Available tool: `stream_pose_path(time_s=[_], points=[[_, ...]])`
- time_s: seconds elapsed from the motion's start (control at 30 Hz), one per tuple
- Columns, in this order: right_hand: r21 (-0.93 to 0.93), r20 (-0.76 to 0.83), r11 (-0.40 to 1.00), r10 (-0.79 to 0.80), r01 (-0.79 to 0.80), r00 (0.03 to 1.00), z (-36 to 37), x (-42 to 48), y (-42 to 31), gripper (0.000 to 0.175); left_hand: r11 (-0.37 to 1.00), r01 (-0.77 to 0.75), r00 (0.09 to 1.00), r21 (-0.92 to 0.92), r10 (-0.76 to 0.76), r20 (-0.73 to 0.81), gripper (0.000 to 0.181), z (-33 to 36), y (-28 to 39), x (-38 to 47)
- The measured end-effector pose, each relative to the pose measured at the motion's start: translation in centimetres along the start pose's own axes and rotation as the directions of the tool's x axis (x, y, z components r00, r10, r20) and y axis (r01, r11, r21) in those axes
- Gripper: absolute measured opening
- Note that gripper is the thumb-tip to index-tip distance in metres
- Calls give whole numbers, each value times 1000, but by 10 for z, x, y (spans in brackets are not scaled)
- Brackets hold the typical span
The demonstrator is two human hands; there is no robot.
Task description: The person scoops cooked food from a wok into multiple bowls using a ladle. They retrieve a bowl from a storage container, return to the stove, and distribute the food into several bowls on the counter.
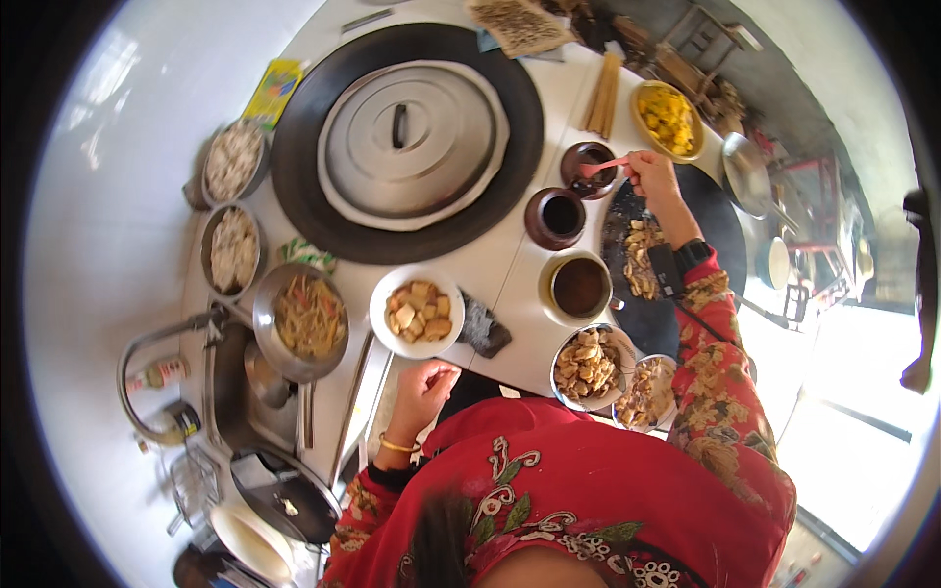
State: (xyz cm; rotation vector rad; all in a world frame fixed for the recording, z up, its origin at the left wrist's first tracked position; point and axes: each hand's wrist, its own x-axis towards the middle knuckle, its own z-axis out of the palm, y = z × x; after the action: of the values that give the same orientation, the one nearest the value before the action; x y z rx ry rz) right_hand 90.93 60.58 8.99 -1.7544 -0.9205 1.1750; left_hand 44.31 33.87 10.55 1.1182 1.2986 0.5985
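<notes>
My right hand grips a small pink plastic spoon, its bowl in the mouth of a dark brown jar. A second brown jar stands beside it. Under my right forearm lies a black wok with sliced food in it. A pot of brown liquid stands near the wok's edge. My left hand is at the counter's front edge, fingers curled, with nothing visible in it. Just beyond it is a white bowl of cubed potatoes.
A large lidded wok fills the back middle. Two bowls of cooked meat stand at the front edge. A metal bowl of shredded vegetables sits by the sink. A yellow dish and a steel ladle lie beyond my right hand.
</notes>
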Motion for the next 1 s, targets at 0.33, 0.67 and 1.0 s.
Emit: stream_pose_path(time_s=[0.33, 0.67, 1.0], points=[[214, -109, 975, 79, -54, 991, -20, -9, 16, 26, 999, 7, 1000, 50, -8, 19, 14, -2, 11, 17], [405, -64, 913, 67, -35, 996, -46, -35, 14, 25, 998, 27, 998, 58, -31, 60, 13, 12, 22, 24], [580, -189, 814, 87, 40, 978, -154, -145, 37, 20, 998, 12, 986, 63, -23, 168, 13, 35, 30, 38]])
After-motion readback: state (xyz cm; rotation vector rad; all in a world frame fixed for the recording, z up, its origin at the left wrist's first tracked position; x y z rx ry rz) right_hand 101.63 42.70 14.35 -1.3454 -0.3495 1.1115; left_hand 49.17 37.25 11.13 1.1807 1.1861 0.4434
